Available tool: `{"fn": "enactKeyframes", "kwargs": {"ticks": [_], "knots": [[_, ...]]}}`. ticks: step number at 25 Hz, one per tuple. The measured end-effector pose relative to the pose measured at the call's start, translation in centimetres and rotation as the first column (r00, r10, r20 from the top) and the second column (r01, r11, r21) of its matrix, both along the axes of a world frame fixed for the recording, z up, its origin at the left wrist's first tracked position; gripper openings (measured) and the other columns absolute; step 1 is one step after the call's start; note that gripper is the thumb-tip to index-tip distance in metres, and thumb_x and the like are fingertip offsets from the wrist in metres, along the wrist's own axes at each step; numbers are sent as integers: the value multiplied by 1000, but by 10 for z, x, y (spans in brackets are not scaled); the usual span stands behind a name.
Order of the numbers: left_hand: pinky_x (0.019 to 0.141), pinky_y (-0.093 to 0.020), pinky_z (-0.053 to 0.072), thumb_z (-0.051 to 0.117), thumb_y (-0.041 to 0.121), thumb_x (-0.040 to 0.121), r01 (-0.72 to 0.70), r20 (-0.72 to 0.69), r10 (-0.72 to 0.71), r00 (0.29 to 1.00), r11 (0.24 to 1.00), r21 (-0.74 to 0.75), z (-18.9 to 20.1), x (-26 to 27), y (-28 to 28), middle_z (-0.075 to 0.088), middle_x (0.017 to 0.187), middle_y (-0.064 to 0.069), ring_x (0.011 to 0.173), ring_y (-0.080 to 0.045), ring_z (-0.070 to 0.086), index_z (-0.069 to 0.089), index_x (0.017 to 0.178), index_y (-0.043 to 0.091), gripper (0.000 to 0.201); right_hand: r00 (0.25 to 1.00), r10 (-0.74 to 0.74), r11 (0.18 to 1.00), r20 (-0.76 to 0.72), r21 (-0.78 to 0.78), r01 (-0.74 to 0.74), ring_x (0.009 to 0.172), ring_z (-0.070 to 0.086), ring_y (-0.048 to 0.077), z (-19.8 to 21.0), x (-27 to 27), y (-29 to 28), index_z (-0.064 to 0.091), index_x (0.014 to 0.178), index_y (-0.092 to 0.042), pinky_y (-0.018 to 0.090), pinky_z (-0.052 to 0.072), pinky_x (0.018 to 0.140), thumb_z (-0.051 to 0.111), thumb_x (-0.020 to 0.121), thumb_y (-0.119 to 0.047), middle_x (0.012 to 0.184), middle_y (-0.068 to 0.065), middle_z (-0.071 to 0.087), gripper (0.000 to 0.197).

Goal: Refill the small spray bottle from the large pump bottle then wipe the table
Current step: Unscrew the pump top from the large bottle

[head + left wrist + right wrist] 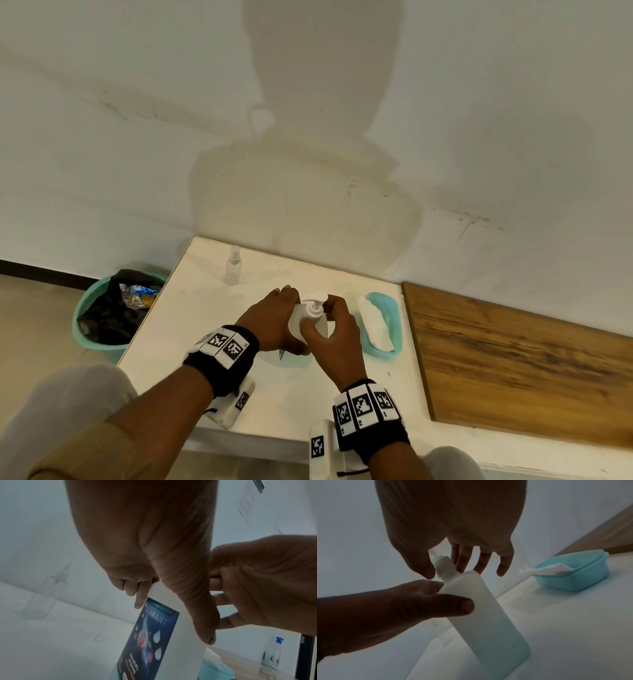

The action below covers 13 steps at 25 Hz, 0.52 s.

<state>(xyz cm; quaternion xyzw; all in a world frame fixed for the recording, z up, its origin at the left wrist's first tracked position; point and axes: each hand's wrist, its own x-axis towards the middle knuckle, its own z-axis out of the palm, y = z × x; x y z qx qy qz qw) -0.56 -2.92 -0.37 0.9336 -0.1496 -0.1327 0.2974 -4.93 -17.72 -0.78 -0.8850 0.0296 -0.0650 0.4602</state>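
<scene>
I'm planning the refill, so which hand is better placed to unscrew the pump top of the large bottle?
The right hand: its thumb and fingers already sit around the pump collar. The left hand grips the large pump bottle by its body, steadying it.

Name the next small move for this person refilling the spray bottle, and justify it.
Probably twist the pump collar loose. The left hand grips the large pump bottle upright; the right hand has thumb and fingers at its collar, and the pump is still on. The small spray bottle stands untouched behind.
</scene>
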Motion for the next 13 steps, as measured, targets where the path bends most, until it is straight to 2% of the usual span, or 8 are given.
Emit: {"fn": "enactKeyframes", "kwargs": {"ticks": [3,5,8,11,13], "knots": [[80,-39,54,83,58,48,12,-6,-11,1000,1000,25,-3,2,2,47,104,7,96,-14,50,46,110,19,82,999,-26,1000,19,-6,26,99,58,9,3,1,3,45,104,-38,37,51,88,74,69,-49,101,-17,60,47],[80,-37,54,80,65,45,21,-10,-20,1000,999,47,-6,4,2,46,105,9,97,-13,49,48,112,23,85,999,-37,999,25,-8,38,96,58,10,5,2,4,46,101,-35,39,52,87,76,72,-48,97,-16,61,43],[77,-33,52,85,56,51,7,-9,-7,1000,1000,24,-3,2,0,45,100,8,91,-13,48,45,111,19,81,998,-42,999,39,13,41,94,59,10,3,3,3,51,101,-32,42,52,87,70,75,-48,96,-13,63,36],[77,-34,53,87,46,57,-7,-12,7,1000,1000,6,1,0,0,44,97,6,85,-14,48,43,111,15,77,999,-25,1000,30,0,25,97,58,10,1,1,4,54,104,-35,44,51,90,58,73,-50,98,-15,63,35],[79,-36,53,87,45,58,-2,-10,2,1000,1000,10,4,-2,0,44,98,5,85,-14,48,43,112,14,76,999,-18,1000,29,3,18,99,57,9,1,0,4,52,105,-41,44,50,92,58,71,-51,100,-18,62,36]]}}
